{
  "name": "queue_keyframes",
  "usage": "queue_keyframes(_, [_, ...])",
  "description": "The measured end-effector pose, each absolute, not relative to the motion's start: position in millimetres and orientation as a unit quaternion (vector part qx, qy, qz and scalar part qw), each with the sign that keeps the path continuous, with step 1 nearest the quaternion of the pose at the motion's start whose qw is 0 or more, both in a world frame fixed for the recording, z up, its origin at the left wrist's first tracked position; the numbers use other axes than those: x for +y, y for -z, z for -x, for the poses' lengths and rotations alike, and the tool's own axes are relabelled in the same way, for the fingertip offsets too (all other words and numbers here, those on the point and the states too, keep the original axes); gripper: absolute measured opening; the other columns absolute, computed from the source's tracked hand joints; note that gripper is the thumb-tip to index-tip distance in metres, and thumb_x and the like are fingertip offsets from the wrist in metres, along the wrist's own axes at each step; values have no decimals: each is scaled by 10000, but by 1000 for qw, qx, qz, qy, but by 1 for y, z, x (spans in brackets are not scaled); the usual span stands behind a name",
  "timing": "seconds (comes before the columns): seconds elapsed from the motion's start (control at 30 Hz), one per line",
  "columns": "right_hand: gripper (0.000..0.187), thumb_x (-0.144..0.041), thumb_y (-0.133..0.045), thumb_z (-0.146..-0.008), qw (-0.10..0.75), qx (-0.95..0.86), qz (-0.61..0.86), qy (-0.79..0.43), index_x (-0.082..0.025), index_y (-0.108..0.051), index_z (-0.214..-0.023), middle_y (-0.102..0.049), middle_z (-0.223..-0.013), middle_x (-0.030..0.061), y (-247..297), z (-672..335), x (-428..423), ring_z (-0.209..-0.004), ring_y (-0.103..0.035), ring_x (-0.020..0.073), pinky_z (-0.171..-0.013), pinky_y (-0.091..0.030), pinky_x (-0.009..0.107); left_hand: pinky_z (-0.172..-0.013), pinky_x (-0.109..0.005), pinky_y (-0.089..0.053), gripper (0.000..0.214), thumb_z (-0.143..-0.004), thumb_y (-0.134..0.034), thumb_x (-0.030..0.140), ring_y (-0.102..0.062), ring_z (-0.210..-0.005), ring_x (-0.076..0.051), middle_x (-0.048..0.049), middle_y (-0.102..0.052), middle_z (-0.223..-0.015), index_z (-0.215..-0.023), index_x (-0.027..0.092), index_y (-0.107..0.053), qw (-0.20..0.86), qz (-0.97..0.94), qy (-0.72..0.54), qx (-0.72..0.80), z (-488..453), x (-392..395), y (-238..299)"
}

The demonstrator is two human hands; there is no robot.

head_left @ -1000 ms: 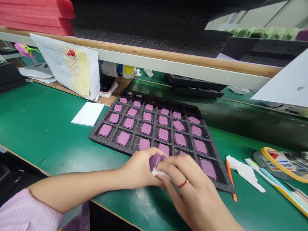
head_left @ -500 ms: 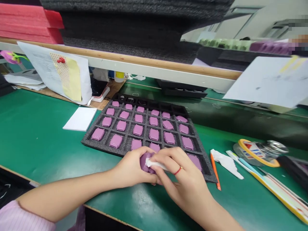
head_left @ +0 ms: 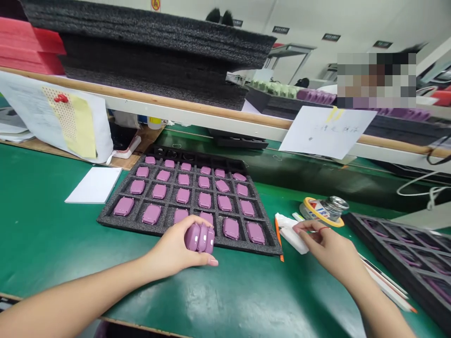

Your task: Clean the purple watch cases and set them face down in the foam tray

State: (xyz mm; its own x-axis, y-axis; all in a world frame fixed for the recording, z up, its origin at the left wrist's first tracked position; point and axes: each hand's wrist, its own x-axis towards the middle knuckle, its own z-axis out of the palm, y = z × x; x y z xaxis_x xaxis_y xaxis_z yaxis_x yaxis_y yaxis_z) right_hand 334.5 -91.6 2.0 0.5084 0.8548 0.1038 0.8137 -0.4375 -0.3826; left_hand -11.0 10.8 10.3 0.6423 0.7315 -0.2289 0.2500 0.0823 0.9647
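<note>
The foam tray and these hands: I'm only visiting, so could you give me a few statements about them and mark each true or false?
The left hand holds three purple pieces. True.
The right hand grips a purple piece. False: it holds none, and its fingertips are by a white cloth.
The foam tray lies on a green bench. True.
The orange pen lies inside the tray. False: it lies outside, beside the tray's right edge.
</note>
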Motion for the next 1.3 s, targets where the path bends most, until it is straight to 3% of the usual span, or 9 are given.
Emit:
queue_keyframes(0.13, [405,-431,-521,-728,208,-523,824,-61,-192,-715,-991,-609,-467,3,5,-346,-78,-432,-605,224,-449,-406,308,-838,-323,-461,626,-520,-913,303,-584,-882,-192,0,-654,-973,-1055,223,-598,637,-650,-187,370,12,11,-11])
queue_keyframes(0.33, [322,-496,-668,-770,241,-589,771,14,-245,-648,-569,-620,-461,59,-25,-348,-51,-373,-550,209,-402,-351,319,-835,-313,-464,634,-503,-935,294,-595,-900,-192,-9,-666,-982,-1043,206,-617,648,-639,-200,364,12,9,-13])
queue_keyframes(0.4, [256,-440,-682,-819,266,-614,741,50,-237,-684,-664,-649,-513,73,-40,-319,-49,-416,-582,225,-405,-360,326,-839,-312,-468,647,-497,-945,301,-605,-895,-191,-9,-676,-975,-1052,208,-625,655,-633,-202,361,12,9,-11])
queue_keyframes(0.5, [160,-401,-634,-920,308,-695,648,38,-270,-726,-913,-770,-834,48,-49,-247,-52,-738,-735,231,-615,-553,344,-817,-306,-469,667,-488,-954,324,-606,-876,-190,-7,-678,-946,-1058,203,-631,656,-633,-205,356,13,10,-7])
queue_keyframes(0.67, [110,-169,-594,-965,362,-833,415,-49,-219,-685,-929,-714,-889,35,-35,-155,-46,-792,-673,165,-713,-570,309,-731,-262,-446,572,-556,-905,251,-567,-825,-168,1,-653,-910,-1046,179,-618,635,-658,-230,334,12,11,-2])
queue_keyframes(0.8, [71,-154,-633,-936,390,-808,440,-34,-202,-676,-905,-684,-855,43,-29,-154,-40,-781,-653,167,-674,-555,292,-702,-255,-441,562,-537,-928,311,-570,-825,-175,-2,-645,-889,-999,168,-642,647,-649,-233,325,11,10,0])
queue_keyframes(0.97, [104,-162,-611,-947,370,-822,432,-39,-223,-684,-904,-700,-837,36,-30,-153,-47,-741,-643,169,-668,-546,319,-743,-266,-448,483,-618,-854,212,-583,-826,-168,11,-660,-900,-1052,183,-642,627,-675,-230,314,11,8,1])
queue_keyframes(1.07, [93,-162,-626,-937,398,-794,459,-4,-218,-695,-910,-703,-826,42,-28,-156,-41,-758,-655,179,-660,-550,319,-741,-276,-462,533,-573,-914,300,-587,-849,-182,0,-654,-913,-1017,182,-645,632,-666,-230,321,12,7,-1])
queue_keyframes(1.3, [70,-193,-663,-920,408,-765,482,-124,-243,-705,-896,-708,-800,16,-31,-181,-43,-686,-662,145,-608,-549,265,-833,-326,-470,633,-550,-937,308,-589,-897,-189,-5,-666,-980,-1092,212,-625,647,-649,-213,339,12,9,-5])
